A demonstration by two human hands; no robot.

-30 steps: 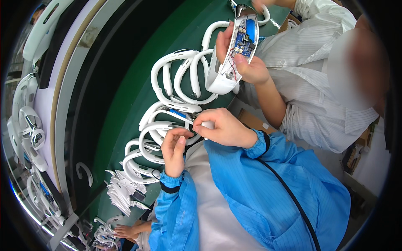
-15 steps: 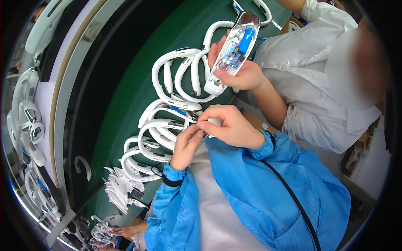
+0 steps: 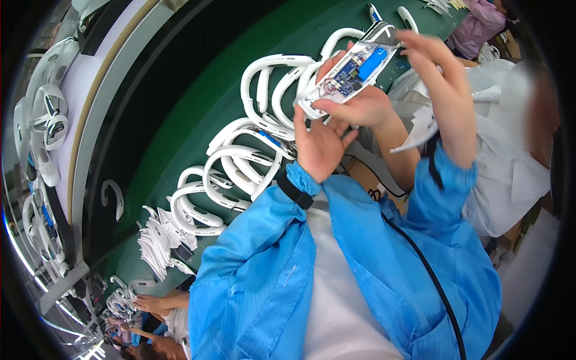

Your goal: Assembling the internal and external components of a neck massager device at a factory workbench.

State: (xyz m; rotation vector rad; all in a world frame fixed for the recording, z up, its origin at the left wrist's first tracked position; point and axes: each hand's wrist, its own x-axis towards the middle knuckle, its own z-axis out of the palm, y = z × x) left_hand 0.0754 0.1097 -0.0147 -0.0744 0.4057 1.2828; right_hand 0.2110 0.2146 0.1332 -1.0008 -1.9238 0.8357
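Observation:
A co-worker's hand [image 3: 373, 108] holds an opened white device housing [image 3: 312, 103] with a blue battery [image 3: 372, 63], a circuit board [image 3: 347, 80] and thin wires inside. My left hand [image 3: 319, 147] is open, palm up, at the housing's lower end, its thumb close to the rim. Its other fingers are spread below the co-worker's hand. My right hand [image 3: 447, 78] is smeared by motion, fingertips at the housing's dark glossy upper end [image 3: 384, 33]; whether they grip it is unclear. A white curved piece [image 3: 416, 130] shows beside my right wrist; what holds it is hidden.
White curved housings [image 3: 273, 60] stand in a row on the green table [image 3: 198, 120], with a pile of flat white parts [image 3: 162, 240] further left. A dark belt [image 3: 129, 132] runs beyond. The co-worker in white [image 3: 480, 90] is at my right; other people work at lower left.
My hands have parted from each other and moved up to the device. The left has opened palm up; the right has swung up to the upper end. The view has shifted.

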